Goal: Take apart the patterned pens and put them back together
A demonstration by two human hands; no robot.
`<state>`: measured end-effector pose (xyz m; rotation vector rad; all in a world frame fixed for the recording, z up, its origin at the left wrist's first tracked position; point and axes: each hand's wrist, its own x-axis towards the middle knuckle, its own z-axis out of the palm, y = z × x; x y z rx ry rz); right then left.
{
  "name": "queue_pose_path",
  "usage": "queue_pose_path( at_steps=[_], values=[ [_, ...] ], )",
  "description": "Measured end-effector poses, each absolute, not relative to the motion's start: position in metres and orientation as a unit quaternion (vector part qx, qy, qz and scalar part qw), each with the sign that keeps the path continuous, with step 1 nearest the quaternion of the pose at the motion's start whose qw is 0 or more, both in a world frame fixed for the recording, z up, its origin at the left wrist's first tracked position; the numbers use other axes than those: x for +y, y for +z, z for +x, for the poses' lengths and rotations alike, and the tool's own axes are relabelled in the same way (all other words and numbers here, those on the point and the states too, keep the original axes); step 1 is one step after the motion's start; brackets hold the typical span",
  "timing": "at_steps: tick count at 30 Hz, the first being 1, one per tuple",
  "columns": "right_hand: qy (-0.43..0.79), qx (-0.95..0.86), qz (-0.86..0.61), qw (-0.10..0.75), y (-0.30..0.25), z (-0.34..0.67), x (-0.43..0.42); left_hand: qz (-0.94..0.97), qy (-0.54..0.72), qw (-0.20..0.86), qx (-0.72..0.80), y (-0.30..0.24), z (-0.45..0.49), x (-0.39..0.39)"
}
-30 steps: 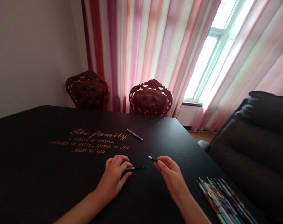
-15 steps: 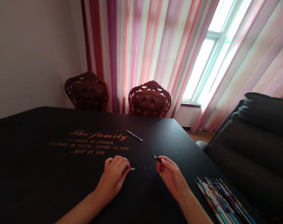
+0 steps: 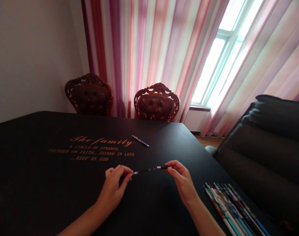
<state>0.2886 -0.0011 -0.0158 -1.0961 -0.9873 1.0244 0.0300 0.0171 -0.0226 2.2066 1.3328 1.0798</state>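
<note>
My left hand (image 3: 115, 186) pinches one end of a thin dark pen refill (image 3: 145, 170) just above the black table (image 3: 53, 183). My right hand (image 3: 182, 180) pinches a short dark pen piece with a white tip (image 3: 162, 167). That tip meets the other end of the refill, so the two parts form one line between my hands. Both hands have their fingers closed on these parts.
A blue patterned pen (image 3: 140, 141) lies farther back on the table, beside gold lettering (image 3: 100, 149). Several colourful pens (image 3: 234, 209) lie in a row at the front right. Two carved red chairs (image 3: 156, 103) stand behind the table; a dark sofa (image 3: 267, 144) is on the right.
My right hand moved left and brought its white-tipped piece up to the refill's free end. My left hand lifted the refill slightly. The two parts were apart before and now touch.
</note>
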Motion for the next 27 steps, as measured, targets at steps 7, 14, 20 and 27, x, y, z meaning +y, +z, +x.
queue_pose_path(
  at_steps=[7,14,20,27],
  values=[
    [0.434,-0.469,-0.482,0.600,-0.0169,0.2915,-0.0005,0.777,0.374,0.177,0.474,-0.0231,0.0305,0.0185],
    [0.429,-0.482,-0.479,0.595,-0.0149,0.2905,-0.0023,0.782,0.367,0.176,0.471,-0.0241,0.0292,0.0193],
    [0.420,-0.479,-0.481,0.602,-0.0159,0.2926,-0.0009,0.781,0.366,0.180,0.473,-0.0273,0.0272,0.0200],
    [0.421,-0.507,-0.480,0.579,-0.0151,0.2893,-0.0019,0.785,0.372,0.173,0.464,-0.0260,0.0290,0.0198]
  ],
)
